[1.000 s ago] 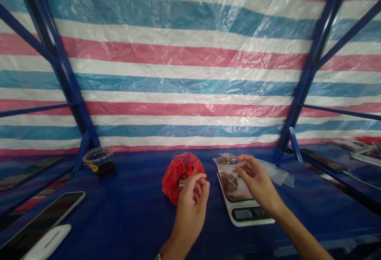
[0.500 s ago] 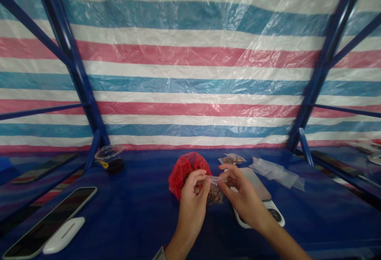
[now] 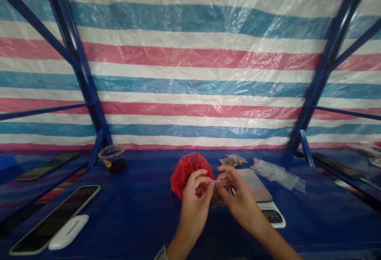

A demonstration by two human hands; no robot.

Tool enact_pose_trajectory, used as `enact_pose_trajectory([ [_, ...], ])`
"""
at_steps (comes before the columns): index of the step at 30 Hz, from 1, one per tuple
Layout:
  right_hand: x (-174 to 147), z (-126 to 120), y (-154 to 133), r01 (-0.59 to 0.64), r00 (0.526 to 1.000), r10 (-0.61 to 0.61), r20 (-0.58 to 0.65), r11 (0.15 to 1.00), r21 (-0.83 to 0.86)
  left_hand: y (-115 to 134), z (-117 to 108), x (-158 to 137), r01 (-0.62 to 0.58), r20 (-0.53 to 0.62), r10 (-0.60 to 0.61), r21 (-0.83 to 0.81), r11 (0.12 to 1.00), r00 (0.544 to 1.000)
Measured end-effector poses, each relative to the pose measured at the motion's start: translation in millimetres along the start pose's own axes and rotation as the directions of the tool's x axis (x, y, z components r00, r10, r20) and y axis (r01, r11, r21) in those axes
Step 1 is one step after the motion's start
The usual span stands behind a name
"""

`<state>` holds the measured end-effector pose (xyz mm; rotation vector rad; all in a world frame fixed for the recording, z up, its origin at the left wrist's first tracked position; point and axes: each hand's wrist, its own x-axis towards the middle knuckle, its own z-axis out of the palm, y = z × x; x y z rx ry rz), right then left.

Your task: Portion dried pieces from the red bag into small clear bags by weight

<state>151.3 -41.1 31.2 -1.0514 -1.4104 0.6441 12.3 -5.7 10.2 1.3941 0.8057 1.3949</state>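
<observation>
Between my hands hangs a small clear plastic zip bag (image 3: 217,199) with brown bits inside. My left hand (image 3: 195,200) pinches the bag's top edge between thumb and fingers. On the other side, my right hand (image 3: 235,192) pinches the same edge, its thumb close to the left one. Just behind my left hand stands an open red plastic bag (image 3: 180,172) with dark contents, mostly hidden. Partly under my right hand is a white kitchen scale (image 3: 256,184) with a dark display.
A filled clear bag (image 3: 233,160) lies behind the scale, and several flat clear bags (image 3: 278,174) lie to its right. At left are a phone (image 3: 56,220), a white case (image 3: 69,232) and a cup of dark liquid (image 3: 116,164). Blue frame posts (image 3: 86,85) stand at both sides.
My thumbs have drawn closer together along the zip bag's top edge. The view has shifted slightly; the things on the table stay where they were.
</observation>
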Motion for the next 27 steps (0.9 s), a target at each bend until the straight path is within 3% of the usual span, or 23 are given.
enact_pose_trajectory([
  [4, 0, 5, 1, -0.015, 0.999, 0.015, -0.042, 1.0, -0.009, 4, -1, 0, -0.007, -0.024, 0.007, -0.002, 1.0, 1.0],
  [8, -2, 12, -1, -0.048, 0.998, 0.046, 0.034, 0.997, 0.056, 11, -6, 1, -0.05, -0.099, 0.05, 0.002, 0.999, 0.994],
  [11, -4, 16, -2, -0.024, 0.998, 0.021, 0.057, 0.999, 0.049, 12, -11, 0, -0.095, -0.089, 0.1, 0.065, 0.993, 0.991],
  [15, 11, 2, -4, 0.048, 0.993, -0.062, -0.097, 0.989, -0.143, 9, -14, -4, -0.146, 0.021, 0.145, 0.198, 0.969, 0.989],
  [17, 32, -14, -4, 0.04, 0.958, -0.111, -0.263, 0.965, -0.26, 7, -14, -6, -0.199, 0.01, 0.205, 0.289, 0.936, 0.979],
  [19, 60, -28, 1, -0.041, 0.919, -0.086, -0.386, 0.95, -0.31, 6, -15, -6, -0.224, -0.03, 0.251, 0.353, 0.908, 0.968],
  [22, 99, -38, 17, -0.175, 0.921, -0.035, -0.389, 0.853, -0.492, 2, -20, -4, -0.205, -0.09, 0.257, 0.381, 0.902, 0.962],
  [27, 122, -50, 43, -0.203, 0.955, -0.006, -0.296, 0.716, -0.668, -5, -30, 4, -0.165, -0.169, 0.25, 0.401, 0.901, 0.953],
])
